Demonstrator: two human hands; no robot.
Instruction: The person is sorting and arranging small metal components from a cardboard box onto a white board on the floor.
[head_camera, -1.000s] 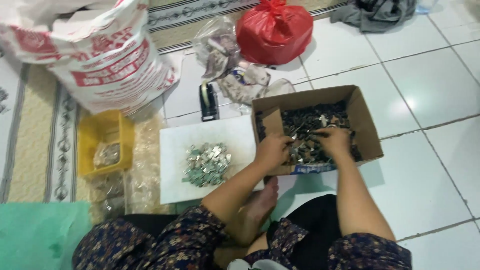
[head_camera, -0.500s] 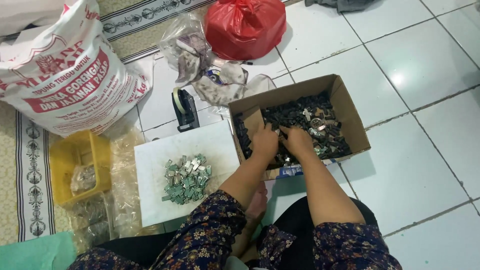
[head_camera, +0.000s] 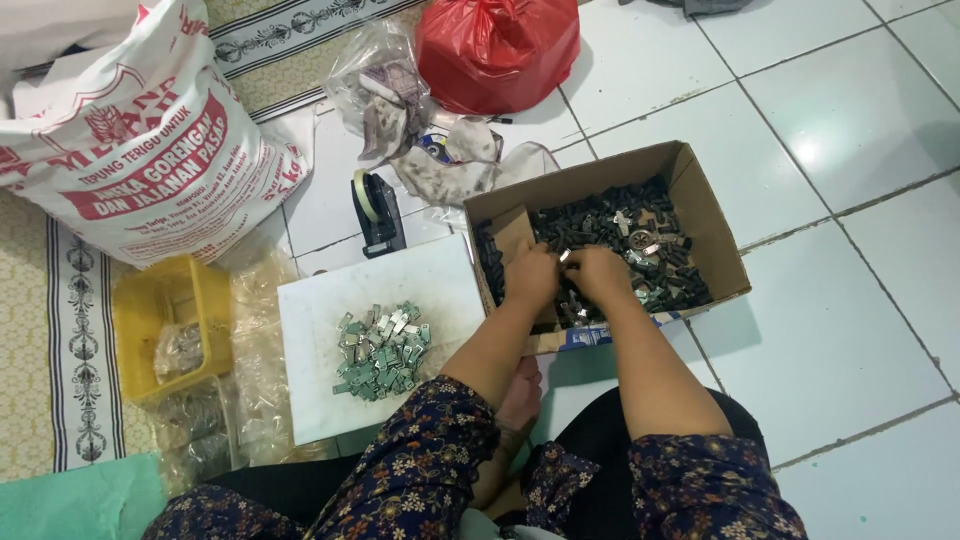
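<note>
White tiled floor, patterned rug; both hands' fingers on small parts, grip unclear.

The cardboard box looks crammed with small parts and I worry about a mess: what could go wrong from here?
1. Both hands, left hand and right hand, dig in the cardboard box; its dark parts may flick onto the tiles.
2. The metal pieces lie loose on the white board; a forearm's nudge could scatter them.

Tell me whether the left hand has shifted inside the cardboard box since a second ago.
No. The left hand keeps to the near-left part of the cardboard box, among the dark pieces, close beside the right hand.
</note>
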